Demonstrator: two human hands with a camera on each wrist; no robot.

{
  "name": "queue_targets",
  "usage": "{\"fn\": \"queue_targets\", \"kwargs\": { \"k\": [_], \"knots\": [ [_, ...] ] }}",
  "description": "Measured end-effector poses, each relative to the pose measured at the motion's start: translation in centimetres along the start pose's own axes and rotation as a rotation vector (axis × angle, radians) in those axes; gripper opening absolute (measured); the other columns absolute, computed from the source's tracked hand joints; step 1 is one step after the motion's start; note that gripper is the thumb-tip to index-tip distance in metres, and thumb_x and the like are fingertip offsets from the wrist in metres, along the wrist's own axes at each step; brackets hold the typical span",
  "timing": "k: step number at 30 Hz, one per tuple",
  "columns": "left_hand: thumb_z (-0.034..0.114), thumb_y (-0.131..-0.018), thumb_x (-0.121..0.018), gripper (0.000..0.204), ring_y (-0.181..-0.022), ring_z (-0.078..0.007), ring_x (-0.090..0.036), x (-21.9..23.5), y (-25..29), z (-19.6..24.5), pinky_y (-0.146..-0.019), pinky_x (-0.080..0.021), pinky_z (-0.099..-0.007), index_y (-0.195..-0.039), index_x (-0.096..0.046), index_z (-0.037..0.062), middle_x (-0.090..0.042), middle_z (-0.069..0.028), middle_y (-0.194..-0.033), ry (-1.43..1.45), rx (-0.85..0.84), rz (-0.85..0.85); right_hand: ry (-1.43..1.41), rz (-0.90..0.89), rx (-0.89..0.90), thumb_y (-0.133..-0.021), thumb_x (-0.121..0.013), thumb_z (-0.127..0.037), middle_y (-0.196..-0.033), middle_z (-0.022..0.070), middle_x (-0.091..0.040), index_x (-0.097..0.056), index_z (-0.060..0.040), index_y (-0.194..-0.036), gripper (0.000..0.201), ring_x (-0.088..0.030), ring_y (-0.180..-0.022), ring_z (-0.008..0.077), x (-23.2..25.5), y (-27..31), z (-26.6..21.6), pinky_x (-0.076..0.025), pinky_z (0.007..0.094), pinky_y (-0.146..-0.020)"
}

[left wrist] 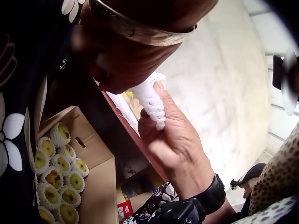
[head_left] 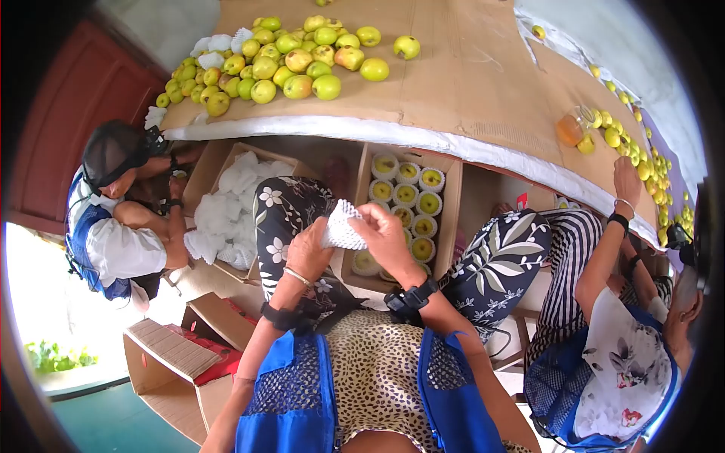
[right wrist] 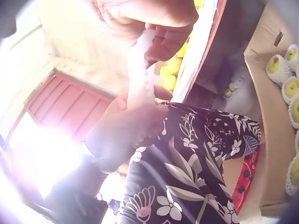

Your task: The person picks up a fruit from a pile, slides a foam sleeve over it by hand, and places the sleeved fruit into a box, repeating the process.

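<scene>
A white foam net sleeve point(head_left: 344, 225) is held between both hands above the lap in the head view. The left hand point(head_left: 308, 251) grips its left side with curled fingers. The right hand point(head_left: 387, 235) pinches its upper right edge between thumb and fingers. In the left wrist view the sleeve point(left wrist: 152, 102) looks narrow and flattened, with the right thumb on it. The right wrist view shows the sleeve point(right wrist: 141, 74) between the two hands. Just beyond the hands, a cardboard box point(head_left: 451, 219) holds rows of fruits in foam nets.
A box of loose white foam nets point(head_left: 236, 204) is at the left. Many yellow-green fruits point(head_left: 298, 60) lie on the cardboard-covered table point(head_left: 453, 83). One person point(head_left: 124, 241) crouches at left, another point(head_left: 619, 355) sits at right. An empty carton point(head_left: 162, 362) stands at lower left.
</scene>
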State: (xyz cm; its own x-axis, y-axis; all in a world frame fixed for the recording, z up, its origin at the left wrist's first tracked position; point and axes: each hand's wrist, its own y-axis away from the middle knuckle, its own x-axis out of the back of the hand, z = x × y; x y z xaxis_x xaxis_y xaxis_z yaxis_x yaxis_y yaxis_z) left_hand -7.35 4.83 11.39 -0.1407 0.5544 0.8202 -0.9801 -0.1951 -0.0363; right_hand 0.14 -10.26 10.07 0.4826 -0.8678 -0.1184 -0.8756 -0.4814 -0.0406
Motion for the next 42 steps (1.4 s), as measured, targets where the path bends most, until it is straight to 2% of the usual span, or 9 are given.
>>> {"fn": "queue_targets", "kwargs": {
  "k": [2,11,16,24,30,33,37,39,42],
  "knots": [
    [0.013,-0.070,-0.065,0.029,-0.079,-0.0378,-0.058,0.2,0.1,-0.6,-0.066,-0.046,-0.0433,-0.094,-0.049,0.0051,-0.061,-0.0198,-0.081,0.076,0.072,0.024,-0.310,-0.038,-0.137,-0.090,-0.053,-0.027,-0.079,0.0022,-0.061,-0.056,-0.0007,-0.098,0.028,-0.056,-0.070,0.0078,0.6,-0.3,0.1,-0.046,0.0222,-0.060],
    [0.005,-0.065,-0.061,0.028,-0.079,-0.0366,-0.058,0.7,0.5,-0.2,-0.068,-0.047,-0.0407,-0.092,-0.052,0.0038,-0.060,-0.0178,-0.081,0.074,-0.059,0.014,0.080,-0.159,-0.148,-0.088,-0.056,-0.016,-0.078,-0.0025,-0.059,-0.059,0.0000,-0.095,0.018,-0.050,-0.066,0.0024,0.5,0.2,-0.5,-0.041,0.0187,-0.060],
    [0.003,-0.065,-0.060,0.031,-0.084,-0.0363,-0.057,0.8,0.6,0.0,-0.071,-0.046,-0.0390,-0.095,-0.054,0.0030,-0.059,-0.0171,-0.086,0.178,-0.030,-0.052,-0.225,-0.154,-0.195,-0.083,-0.057,-0.004,-0.078,-0.0024,-0.060,-0.061,-0.0015,-0.091,0.010,-0.054,-0.071,0.0051,-0.4,0.5,1.4,-0.045,0.0232,-0.063],
    [0.002,-0.063,-0.063,0.032,-0.081,-0.0326,-0.059,0.8,0.2,0.1,-0.070,-0.048,-0.0368,-0.094,-0.057,0.0015,-0.060,-0.0128,-0.085,0.108,-0.140,-0.003,0.301,-0.210,-0.089,-0.074,-0.064,-0.015,-0.077,0.0152,-0.063,-0.059,0.0005,-0.088,0.021,-0.062,-0.071,0.0235,-0.1,0.2,1.7,-0.047,0.0311,-0.066],
    [0.010,-0.062,-0.073,0.030,-0.075,-0.0270,-0.059,0.8,-0.3,-2.0,-0.068,-0.047,-0.0324,-0.087,-0.058,0.0009,-0.059,-0.0111,-0.080,0.381,-0.154,-0.030,0.562,-0.278,-0.226,-0.073,-0.065,-0.015,-0.080,0.0137,-0.063,-0.059,-0.0011,-0.092,0.024,-0.062,-0.075,0.0219,0.8,-1.6,0.5,-0.047,0.0308,-0.068],
    [0.017,-0.063,-0.077,0.032,-0.066,-0.0220,-0.054,3.5,-1.0,-2.2,-0.061,-0.042,-0.0310,-0.083,-0.058,0.0018,-0.055,-0.0081,-0.073,0.451,-0.128,0.048,0.260,-0.450,-0.321,-0.074,-0.069,-0.018,-0.107,0.0129,-0.059,-0.049,-0.0013,-0.116,0.049,-0.058,-0.092,0.0186,2.4,-5.8,-3.0,-0.047,0.0309,-0.079],
    [0.008,-0.056,-0.072,0.037,-0.076,-0.0298,-0.055,5.0,-2.6,-2.9,-0.067,-0.044,-0.0381,-0.090,-0.058,0.0053,-0.057,-0.0104,-0.080,0.164,-0.148,0.577,0.334,-0.165,-0.133,-0.075,-0.070,-0.020,-0.120,0.0155,-0.050,-0.042,-0.0007,-0.122,0.059,-0.054,-0.101,0.0215,5.0,-14.7,-4.9,-0.045,0.0337,-0.086],
    [0.007,-0.052,-0.071,0.040,-0.084,-0.0282,-0.054,5.4,-3.5,-4.3,-0.075,-0.040,-0.0390,-0.090,-0.058,0.0075,-0.057,-0.0086,-0.082,-0.014,-0.117,0.482,0.522,0.072,0.114,-0.071,-0.072,-0.021,-0.123,0.0191,-0.047,-0.039,-0.0008,-0.125,0.066,-0.051,-0.108,0.0268,6.4,-20.3,-3.0,-0.043,0.0357,-0.090],
    [0.006,-0.047,-0.071,0.040,-0.086,-0.0272,-0.052,5.1,-3.9,-4.5,-0.079,-0.036,-0.0379,-0.085,-0.058,0.0086,-0.058,-0.0056,-0.082,-0.070,-0.122,0.416,0.826,0.221,0.209,-0.065,-0.074,-0.022,-0.127,0.0214,-0.042,-0.034,-0.0020,-0.130,0.079,-0.045,-0.115,0.0318,7.1,-26.5,-2.7,-0.039,0.0374,-0.095]
  ]
}}
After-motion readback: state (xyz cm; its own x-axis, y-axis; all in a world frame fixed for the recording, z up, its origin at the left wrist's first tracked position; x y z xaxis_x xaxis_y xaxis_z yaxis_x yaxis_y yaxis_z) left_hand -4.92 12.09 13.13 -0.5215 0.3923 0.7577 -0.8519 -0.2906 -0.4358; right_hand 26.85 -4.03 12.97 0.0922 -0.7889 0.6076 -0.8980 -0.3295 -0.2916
